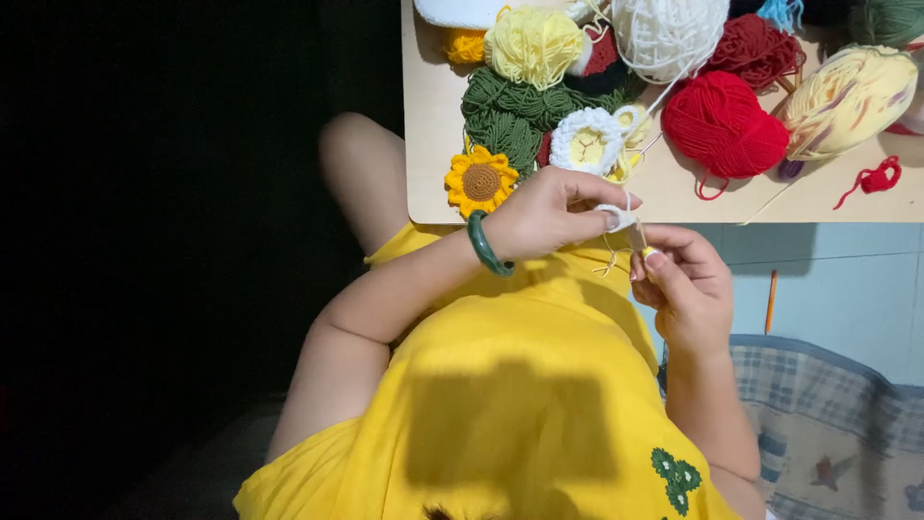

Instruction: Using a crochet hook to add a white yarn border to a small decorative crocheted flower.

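Our left hand pinches a small white crochet piece just off the worktop edge. Our right hand has its fingers pressed together on the yarn tail below it. A crochet sunflower lies beside the left hand.

No packages, labels, signs or screens show in this view.
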